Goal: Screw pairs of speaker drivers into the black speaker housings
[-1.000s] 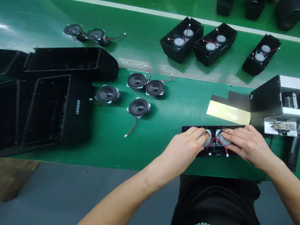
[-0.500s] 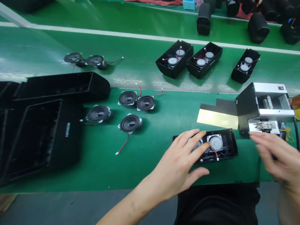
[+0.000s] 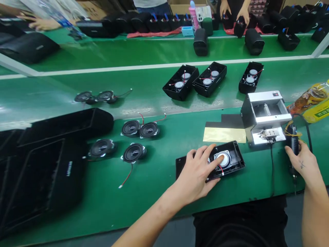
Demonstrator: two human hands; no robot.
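Head view: left hand (image 3: 199, 171) lies spread flat on the black speaker housing (image 3: 236, 158), which sits on the green bench (image 3: 159, 171) just left of the silver box (image 3: 264, 116). Right hand (image 3: 302, 166), just right of that box, is wrapped around a black screwdriver (image 3: 293, 142).

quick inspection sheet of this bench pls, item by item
surface: green bench mat, with a green belt behind it.
job's things: open black casing with a round speaker seated in it.
clutter: loose speakers, stacked black shells, gold sheet, silver box, bottle.
hands: left hand flat on the casing; right hand wrapped round a black hand tool.
cables: red leads on the loose speakers; black cord runs from the silver box to the bench edge.
surroundings: three filled casings on the belt; other people's hands beyond.
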